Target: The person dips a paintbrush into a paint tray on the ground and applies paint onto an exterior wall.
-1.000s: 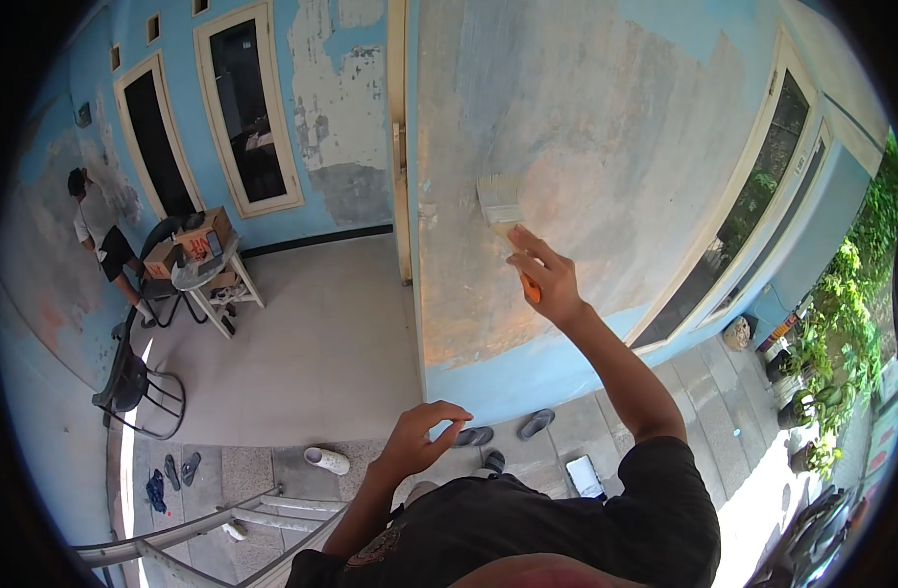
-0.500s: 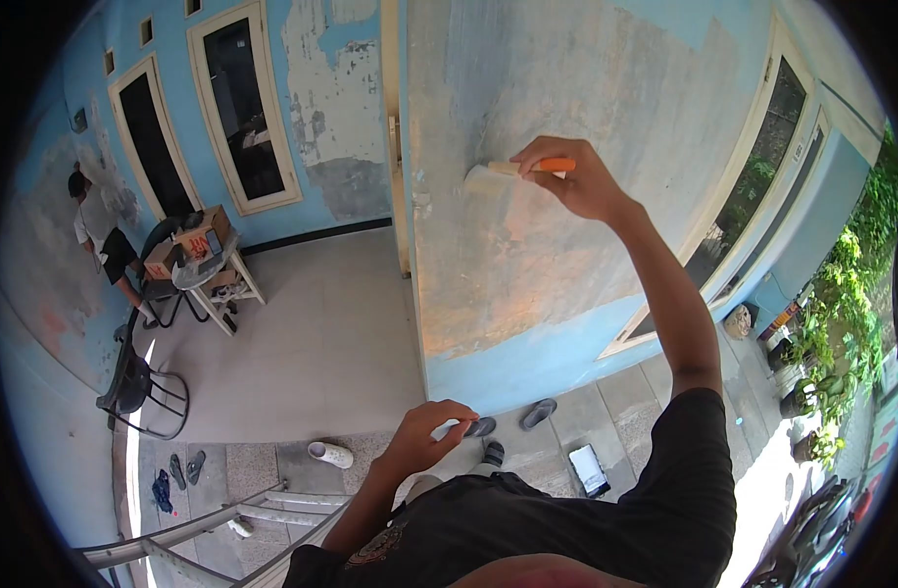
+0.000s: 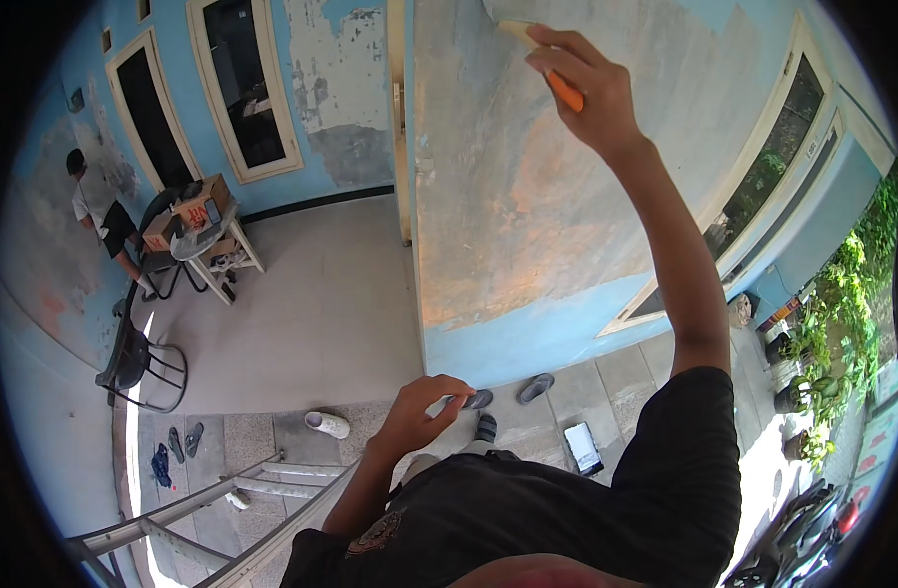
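My right hand (image 3: 598, 98) is raised at the top of the view, closed around an orange-handled scraper (image 3: 566, 91). Its pale head points up and left against the patchy wall (image 3: 547, 196), where grey and orange-brown areas show above a light blue strip. The scraper's far edge is hard to make out. Low in the middle, my left hand (image 3: 419, 416) hangs before my body with thumb and fingers curled together. Something pale shows between them; whether it is held or just background, I cannot tell.
A metal ladder (image 3: 253, 490) stands at lower left. Sandals (image 3: 535, 388), a white clog (image 3: 327, 423) and a phone-like device (image 3: 583, 449) lie on the floor. Farther left are a table with boxes (image 3: 202, 208), a chair (image 3: 135, 372) and another person (image 3: 101, 211) by the wall.
My right hand has moved up the wall with the scraper, and its handle now slants more downward. My left hand keeps its pose. The view has shifted slightly.
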### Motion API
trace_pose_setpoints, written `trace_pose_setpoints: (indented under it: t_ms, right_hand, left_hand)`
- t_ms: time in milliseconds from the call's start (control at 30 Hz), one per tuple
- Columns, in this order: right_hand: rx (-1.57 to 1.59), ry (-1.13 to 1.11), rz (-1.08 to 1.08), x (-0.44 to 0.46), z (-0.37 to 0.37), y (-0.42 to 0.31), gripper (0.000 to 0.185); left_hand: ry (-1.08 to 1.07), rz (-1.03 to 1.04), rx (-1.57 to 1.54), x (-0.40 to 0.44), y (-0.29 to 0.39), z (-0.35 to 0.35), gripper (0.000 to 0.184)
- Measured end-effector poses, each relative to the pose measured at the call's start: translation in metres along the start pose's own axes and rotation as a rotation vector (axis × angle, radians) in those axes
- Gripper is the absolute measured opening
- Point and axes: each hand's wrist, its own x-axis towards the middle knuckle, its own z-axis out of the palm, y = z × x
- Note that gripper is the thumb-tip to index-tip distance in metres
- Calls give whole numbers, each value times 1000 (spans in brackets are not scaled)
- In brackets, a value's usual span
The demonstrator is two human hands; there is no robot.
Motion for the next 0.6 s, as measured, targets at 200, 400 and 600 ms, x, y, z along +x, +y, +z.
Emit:
trace_pose_setpoints:
  t_ms: [200,400,600]
  right_hand:
    - [239,-82,335,-207,70,-135,27]
    - [427,-355,710,-346,86,-250,22]
    - [628,-226,1188,-409,58,-324,12]
  left_hand:
    - [-15,-46,13,-8,1,-3,20]
    - [-23,-56,3,-16,0,8,20]
    - [-43,-99,-33,-25,-4,25,18]
